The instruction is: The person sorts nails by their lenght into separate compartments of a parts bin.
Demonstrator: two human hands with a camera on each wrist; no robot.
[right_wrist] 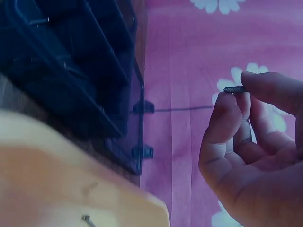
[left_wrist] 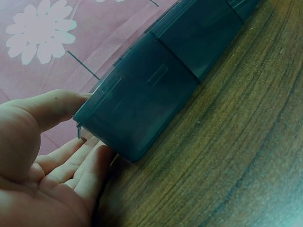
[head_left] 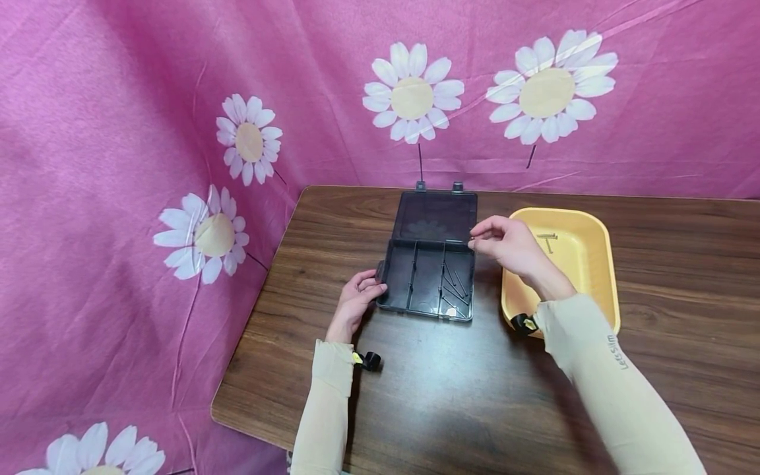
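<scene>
A dark see-through compartment box (head_left: 425, 310) lies on the table with its lid (head_left: 435, 214) folded back. Several screws (head_left: 456, 288) are scattered in its right compartment; the left and middle ones hold none. My left hand (head_left: 355, 300) grips the box's left side, thumb at the top rim and fingers lower against the wall in the left wrist view. Between thumb and fingertips, my right hand (head_left: 509, 247) pinches a small screw (right_wrist: 234, 89), its threaded end showing in the right wrist view. That hand is above the gap between box and yellow tub (head_left: 608, 284).
A few screws (head_left: 547, 237) lie in the yellow tub, right of the box. The wooden table (head_left: 427, 409) ends in an edge on the left. Behind it hangs a pink cloth (head_left: 332, 99) with daisies. Each wrist wears a small black camera (head_left: 371, 361).
</scene>
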